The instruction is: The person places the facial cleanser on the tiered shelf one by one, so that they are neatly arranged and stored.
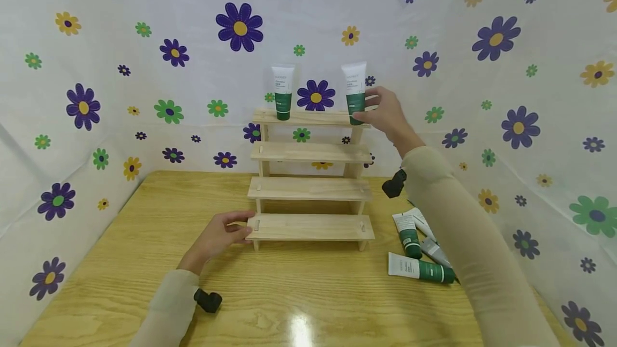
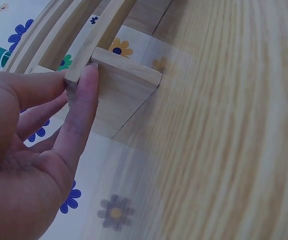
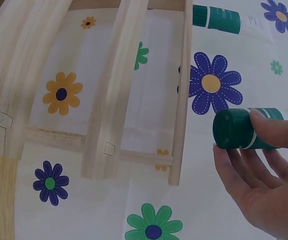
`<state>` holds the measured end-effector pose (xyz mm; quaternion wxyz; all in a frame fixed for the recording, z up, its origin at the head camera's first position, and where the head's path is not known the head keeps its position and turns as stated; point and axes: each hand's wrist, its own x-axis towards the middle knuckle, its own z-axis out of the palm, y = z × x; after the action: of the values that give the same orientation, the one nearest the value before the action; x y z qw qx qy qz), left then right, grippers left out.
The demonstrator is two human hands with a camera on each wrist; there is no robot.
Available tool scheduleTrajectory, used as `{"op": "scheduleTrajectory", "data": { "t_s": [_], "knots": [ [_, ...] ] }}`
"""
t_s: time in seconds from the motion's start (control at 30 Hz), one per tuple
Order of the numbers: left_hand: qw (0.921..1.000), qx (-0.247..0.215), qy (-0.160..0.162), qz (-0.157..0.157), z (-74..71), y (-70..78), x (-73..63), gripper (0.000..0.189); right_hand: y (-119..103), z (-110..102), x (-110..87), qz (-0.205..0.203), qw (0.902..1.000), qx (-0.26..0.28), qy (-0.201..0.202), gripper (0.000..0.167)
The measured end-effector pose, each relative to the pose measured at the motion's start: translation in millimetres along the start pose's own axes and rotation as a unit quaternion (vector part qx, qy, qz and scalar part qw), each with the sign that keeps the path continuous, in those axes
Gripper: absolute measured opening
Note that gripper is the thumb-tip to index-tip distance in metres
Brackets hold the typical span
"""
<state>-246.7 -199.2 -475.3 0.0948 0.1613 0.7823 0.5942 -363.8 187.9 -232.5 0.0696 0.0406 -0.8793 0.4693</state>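
Note:
A four-step wooden display stand (image 1: 310,189) rises on the table. My left hand (image 1: 217,239) pinches the left end of its lowest step; the left wrist view shows thumb and finger on either side of the board's corner (image 2: 73,75). At the right end of the top step, my right hand (image 1: 385,114) grips a white and green squeeze tube (image 1: 355,92) near its green cap, cap down. In the right wrist view a gap shows between the cap (image 3: 228,129) and the top board (image 3: 183,95). Another such tube (image 1: 283,92) stands cap down on the top step's left part.
Several tubes lie on the table right of the stand, among them one in front (image 1: 416,269) and one behind it (image 1: 408,234), partly under my right forearm. A flower-print cloth (image 1: 202,74) hangs close behind the stand and along both sides of the wooden table (image 1: 299,283).

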Motion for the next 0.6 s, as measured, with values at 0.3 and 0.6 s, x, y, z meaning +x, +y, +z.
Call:
{"op": "scheduleTrajectory", "data": {
  "t_s": [0.3,0.6],
  "knots": [
    [1.0,-0.001,0.001,-0.001,-0.8,-2.1,0.3,0.049,-6.0,24.6,15.7,0.011,0.9993,0.021,0.028,0.064],
    [0.9999,-0.009,-0.009,0.009,-1.7,-4.1,1.8,0.051,-3.9,46.9,22.5,-0.02,0.9986,0.043,0.021,0.06]
  ]
}}
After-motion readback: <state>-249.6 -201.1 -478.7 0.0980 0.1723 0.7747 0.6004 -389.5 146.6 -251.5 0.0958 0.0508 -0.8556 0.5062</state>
